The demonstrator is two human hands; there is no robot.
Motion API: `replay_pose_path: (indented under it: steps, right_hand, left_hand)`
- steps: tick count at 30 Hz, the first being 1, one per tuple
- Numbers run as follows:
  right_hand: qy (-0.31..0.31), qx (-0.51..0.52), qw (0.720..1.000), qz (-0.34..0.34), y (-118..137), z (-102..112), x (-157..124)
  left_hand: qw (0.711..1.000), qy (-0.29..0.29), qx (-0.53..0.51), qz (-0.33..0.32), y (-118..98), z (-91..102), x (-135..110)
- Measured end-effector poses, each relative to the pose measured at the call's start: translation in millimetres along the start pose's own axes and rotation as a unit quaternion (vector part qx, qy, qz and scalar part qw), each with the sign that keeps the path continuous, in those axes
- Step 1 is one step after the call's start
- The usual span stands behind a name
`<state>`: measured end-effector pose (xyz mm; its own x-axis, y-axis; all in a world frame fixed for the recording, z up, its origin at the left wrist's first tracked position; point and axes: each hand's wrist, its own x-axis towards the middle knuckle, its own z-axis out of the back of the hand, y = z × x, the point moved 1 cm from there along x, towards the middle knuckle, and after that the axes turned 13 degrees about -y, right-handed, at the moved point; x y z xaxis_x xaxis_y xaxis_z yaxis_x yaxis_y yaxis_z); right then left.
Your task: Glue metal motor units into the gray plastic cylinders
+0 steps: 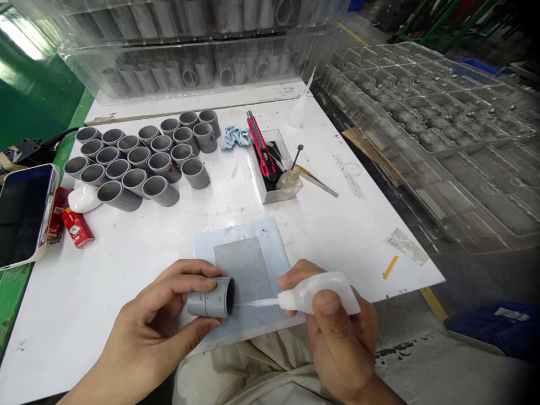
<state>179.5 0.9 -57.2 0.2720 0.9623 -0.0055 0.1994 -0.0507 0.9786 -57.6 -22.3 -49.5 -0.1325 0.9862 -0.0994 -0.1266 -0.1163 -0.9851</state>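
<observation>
My left hand [164, 315] grips a short grey plastic tube [208, 299], lying sideways with its open end turned right. In my right hand [337, 332] is a small translucent squeeze bottle [323, 292], thumb on its side and fingers around it. Its thin nozzle points left, the tip close to the rim of the tube's opening; whether it touches, I cannot tell. Beneath both hands lies a light blue cloth [270, 236] with a grey square sheet [244, 260] on it.
Several grey tubes [160, 164] stand in rows at the back left. A clear box [280, 194] holds a red utility knife [260, 146] and a small glass bottle [289, 177]; tweezers [316, 183] lie beside it. A phone [27, 216] is at left; clear trays [422, 124] are stacked right.
</observation>
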Motion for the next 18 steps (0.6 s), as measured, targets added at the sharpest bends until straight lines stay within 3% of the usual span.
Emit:
replay_pose_path:
  steps: [7, 10, 15, 18]
  right_hand:
    - [0.002, 0.005, 1.0, -0.011, -0.1, 0.9, -1.0]
    - [-0.017, -0.013, 1.0, -0.012, -2.9, 1.2, -1.4]
    - [-0.085, 0.007, 0.996, 0.001, -0.4, 2.2, 2.8]
    - [-0.145, 0.027, 0.989, 0.013, 7.7, 13.3, 14.4]
  left_hand:
    - [0.999, 0.036, 0.024, -0.026, 2.1, 4.0, 3.2]
    - [0.999, 0.021, 0.021, -0.018, 1.9, 3.3, 2.5]
    - [0.999, 0.012, 0.043, -0.016, 3.3, 4.4, 1.8]
    - [0.998, 0.007, 0.059, -0.032, 10.6, 6.7, 1.1]
